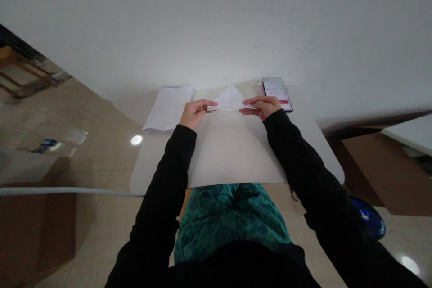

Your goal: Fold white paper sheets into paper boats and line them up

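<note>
The left hand (194,114) and right hand (261,107) hold a folded white paper (230,101) up just above the far part of a white worktop (146,171) with rounded corners, near its far edge and about midway across. The paper shows a pointed triangular flap above a narrow folded band. The left fingers (209,105) lie close together and pinch the band's left end against the thumb. The right fingers (248,104) lie close together and pinch its right end in the same way. The two sets of fingertips point toward each other, with the band stretched between them.

A large white paper sheet (232,153) lies on the worktop below the hands, reaching toward the near edge; whether it joins the folded part is hard to tell. A stack of white paper (168,109) sits at the far left edge, just beside the left hand. A smartphone (276,90) lies at the far right corner, partly under the right hand's side, with its lit screen showing a red bar.
</note>
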Tool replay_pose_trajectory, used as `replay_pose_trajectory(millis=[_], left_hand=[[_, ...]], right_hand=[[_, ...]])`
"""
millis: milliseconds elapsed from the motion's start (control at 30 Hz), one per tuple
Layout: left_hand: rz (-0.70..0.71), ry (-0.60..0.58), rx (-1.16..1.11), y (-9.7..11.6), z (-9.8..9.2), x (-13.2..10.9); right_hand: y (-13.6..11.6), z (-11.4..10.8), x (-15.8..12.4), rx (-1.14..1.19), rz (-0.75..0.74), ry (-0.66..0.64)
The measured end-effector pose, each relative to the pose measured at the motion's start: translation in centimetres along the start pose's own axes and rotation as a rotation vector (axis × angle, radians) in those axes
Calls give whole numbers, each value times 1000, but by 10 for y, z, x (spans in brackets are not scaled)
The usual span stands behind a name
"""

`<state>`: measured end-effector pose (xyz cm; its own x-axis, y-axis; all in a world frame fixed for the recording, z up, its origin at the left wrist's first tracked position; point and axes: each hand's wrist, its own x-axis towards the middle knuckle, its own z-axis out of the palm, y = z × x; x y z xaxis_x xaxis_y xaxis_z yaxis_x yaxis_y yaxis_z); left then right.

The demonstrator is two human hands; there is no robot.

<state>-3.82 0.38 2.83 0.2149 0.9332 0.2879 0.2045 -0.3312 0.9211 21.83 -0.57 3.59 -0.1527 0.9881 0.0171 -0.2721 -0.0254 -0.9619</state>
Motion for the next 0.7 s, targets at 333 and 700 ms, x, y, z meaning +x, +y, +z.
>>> replay_pose_trajectory(millis=[333, 700], left_hand=[[-20, 246, -46, 4, 9, 0], [20, 270, -210, 7, 15, 0]], right_hand=[[18, -2, 7, -284, -226, 100], [18, 6, 4, -52, -257, 150]])
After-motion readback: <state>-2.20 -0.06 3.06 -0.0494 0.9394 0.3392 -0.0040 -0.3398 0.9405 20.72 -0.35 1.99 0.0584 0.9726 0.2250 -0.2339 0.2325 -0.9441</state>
